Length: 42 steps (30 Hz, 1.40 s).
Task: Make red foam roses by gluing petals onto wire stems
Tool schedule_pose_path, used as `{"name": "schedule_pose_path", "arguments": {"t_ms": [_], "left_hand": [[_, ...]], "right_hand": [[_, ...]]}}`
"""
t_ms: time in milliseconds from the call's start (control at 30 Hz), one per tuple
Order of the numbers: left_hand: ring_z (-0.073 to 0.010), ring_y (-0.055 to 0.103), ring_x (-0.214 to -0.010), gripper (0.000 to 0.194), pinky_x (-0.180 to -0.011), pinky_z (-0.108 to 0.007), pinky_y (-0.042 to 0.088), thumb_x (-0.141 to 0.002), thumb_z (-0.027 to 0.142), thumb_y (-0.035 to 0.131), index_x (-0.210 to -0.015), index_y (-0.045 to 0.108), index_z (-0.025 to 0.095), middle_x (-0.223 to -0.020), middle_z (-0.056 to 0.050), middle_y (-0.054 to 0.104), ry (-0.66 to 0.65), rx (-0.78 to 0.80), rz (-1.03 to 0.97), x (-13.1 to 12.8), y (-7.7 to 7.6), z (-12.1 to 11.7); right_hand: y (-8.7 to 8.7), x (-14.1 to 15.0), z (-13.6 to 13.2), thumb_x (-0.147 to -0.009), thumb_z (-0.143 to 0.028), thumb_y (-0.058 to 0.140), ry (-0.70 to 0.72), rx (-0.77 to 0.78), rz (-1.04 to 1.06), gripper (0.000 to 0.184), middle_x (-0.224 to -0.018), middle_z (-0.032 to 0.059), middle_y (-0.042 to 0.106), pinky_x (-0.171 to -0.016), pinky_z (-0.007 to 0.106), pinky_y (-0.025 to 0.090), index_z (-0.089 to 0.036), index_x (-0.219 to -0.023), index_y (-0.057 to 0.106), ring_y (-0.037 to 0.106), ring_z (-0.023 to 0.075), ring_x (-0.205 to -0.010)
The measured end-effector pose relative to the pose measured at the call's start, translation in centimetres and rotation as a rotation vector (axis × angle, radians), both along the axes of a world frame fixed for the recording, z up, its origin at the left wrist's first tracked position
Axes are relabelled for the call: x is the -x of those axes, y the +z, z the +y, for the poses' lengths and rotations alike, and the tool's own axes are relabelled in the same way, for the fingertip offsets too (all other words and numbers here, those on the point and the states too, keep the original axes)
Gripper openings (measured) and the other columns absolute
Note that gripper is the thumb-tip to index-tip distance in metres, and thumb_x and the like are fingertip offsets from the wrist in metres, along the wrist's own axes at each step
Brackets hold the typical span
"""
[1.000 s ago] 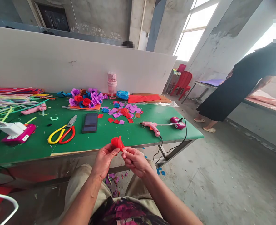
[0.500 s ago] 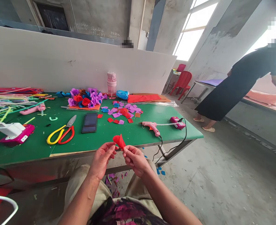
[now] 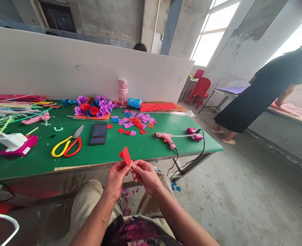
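A small red rolled petal piece (image 3: 125,155) stands up between my hands, just off the table's front edge. My left hand (image 3: 115,178) is closed round its lower end, thumb pressed against fingers. The fingertips of my right hand (image 3: 145,175) pinch at the same base, close against the left thumb; the piece's bottom is hidden there. Beyond them lies a loose heap of purple, red and blue petals (image 3: 143,118). A pink glue gun (image 3: 167,139) rests to the right, and scissors (image 3: 70,143) with yellow and red handles lie to the left.
On the green table (image 3: 130,145) are a phone-like dark slab (image 3: 98,133), finished paper roses (image 3: 94,110), a pink bottle (image 3: 122,90), two magenta power sockets (image 3: 194,134) and many coloured sticks (image 3: 10,109). A white board (image 3: 89,68) stands behind. A person (image 3: 263,85) bends over a bench at right.
My left hand has moved right and closed on the red piece's base, which now leans left. My right hand has shifted slightly left. The person at right has reached an arm down to the bench.
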<state>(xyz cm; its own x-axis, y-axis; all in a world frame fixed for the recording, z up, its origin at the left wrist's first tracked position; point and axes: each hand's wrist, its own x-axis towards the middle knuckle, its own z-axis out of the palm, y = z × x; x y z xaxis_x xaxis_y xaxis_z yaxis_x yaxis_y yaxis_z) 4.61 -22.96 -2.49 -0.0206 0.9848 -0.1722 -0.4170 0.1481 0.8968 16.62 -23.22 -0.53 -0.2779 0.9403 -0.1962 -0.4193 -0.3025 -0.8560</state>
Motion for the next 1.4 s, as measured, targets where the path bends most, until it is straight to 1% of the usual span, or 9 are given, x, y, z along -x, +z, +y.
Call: {"name": "schedule_pose_path", "arguments": {"t_ms": [267,467,800,933,1033,1100,1167,1267,1400], "left_hand": [[-0.0065,0.043,-0.056,0.023,-0.052,-0.020,0.034,-0.056,0.029,0.080,-0.069,0.068,0.014,-0.067,0.000,0.062,0.106,0.023,-0.062,-0.1,0.8,-0.2],[-0.0097,0.052,-0.062,0.020,-0.057,-0.021,0.039,-0.058,0.027,0.079,-0.069,0.070,0.014,-0.070,-0.003,0.067,0.009,0.030,-0.065,0.2,0.6,-0.2],[-0.0095,0.056,-0.061,0.020,-0.061,-0.022,0.044,-0.058,0.027,0.079,-0.068,0.068,0.014,-0.072,-0.003,0.069,-0.010,0.045,-0.153,0.1,0.9,-0.4],[-0.0059,0.050,-0.053,0.021,-0.051,-0.019,0.040,-0.057,0.026,0.080,-0.068,0.067,0.013,-0.066,-0.001,0.066,-0.004,0.061,-0.150,0.1,0.9,-0.5],[-0.0032,0.043,-0.047,0.021,-0.042,-0.016,0.031,-0.060,0.026,0.078,-0.069,0.065,0.013,-0.063,0.000,0.063,0.016,0.041,-0.148,0.2,1.0,-0.5],[-0.0040,0.045,-0.049,0.021,-0.042,-0.016,0.031,-0.061,0.026,0.077,-0.070,0.064,0.013,-0.065,-0.001,0.065,0.011,0.040,-0.147,0.2,1.0,-0.4],[-0.0053,0.048,-0.051,0.021,-0.045,-0.017,0.035,-0.062,0.025,0.077,-0.072,0.064,0.013,-0.068,-0.002,0.066,-0.006,0.048,-0.151,0.2,0.9,-0.4],[-0.0061,0.050,-0.051,0.021,-0.046,-0.018,0.038,-0.062,0.025,0.077,-0.073,0.064,0.013,-0.067,-0.002,0.066,-0.015,0.053,-0.169,0.1,0.8,-0.3],[-0.0066,0.052,-0.051,0.022,-0.048,-0.019,0.041,-0.060,0.026,0.078,-0.073,0.066,0.013,-0.065,0.000,0.065,-0.008,0.039,-0.182,-0.1,0.8,-0.3]], "right_hand": [[-0.6,-0.3,-0.2,-0.066,-0.044,0.073,0.015,-0.057,-0.089,0.034,-0.059,-0.0028,0.057,-0.045,0.018,0.043,-0.014,-0.071,0.058,0.051,0.0064,-0.047],[-0.6,-0.4,-0.2,-0.065,-0.044,0.073,0.052,0.011,-0.042,0.034,-0.059,-0.0031,0.056,-0.043,0.016,0.040,-0.013,-0.070,0.058,0.048,0.0043,-0.045],[-0.6,-0.7,-0.4,-0.063,-0.044,0.075,0.098,0.047,-0.022,0.036,-0.059,-0.0036,0.055,-0.042,0.015,0.037,-0.013,-0.068,0.056,0.047,0.0033,-0.043],[-0.8,-1.0,-0.3,-0.068,-0.047,0.070,0.185,0.026,-0.080,0.035,-0.060,-0.0028,0.056,-0.048,0.019,0.040,-0.014,-0.070,0.057,0.050,0.0056,-0.047],[-0.7,-1.2,-0.1,-0.072,-0.045,0.066,0.051,-0.146,-0.277,0.030,-0.070,-0.0001,0.060,-0.063,0.024,0.044,-0.016,-0.077,0.062,0.055,0.0107,-0.064],[-0.4,-1.2,0.1,-0.074,-0.042,0.065,-0.088,-0.245,-0.364,0.027,-0.086,0.0023,0.064,-0.075,0.027,0.043,-0.019,-0.087,0.065,0.057,0.0146,-0.082],[0.0,-1.1,0.3,-0.077,-0.040,0.062,-0.125,-0.253,-0.337,0.028,-0.099,0.0034,0.064,-0.085,0.030,0.040,-0.021,-0.098,0.066,0.055,0.0171,-0.094],[0.4,-0.6,0.3,-0.076,-0.037,0.061,-0.075,-0.186,-0.194,0.029,-0.094,0.0031,0.066,-0.087,0.031,0.039,-0.021,-0.100,0.067,0.056,0.0170,-0.091],[0.4,0.2,-0.1,-0.074,-0.037,0.062,-0.066,-0.116,-0.064,0.030,-0.076,0.0021,0.063,-0.073,0.029,0.042,-0.019,-0.097,0.068,0.054,0.0147,-0.072]]}}
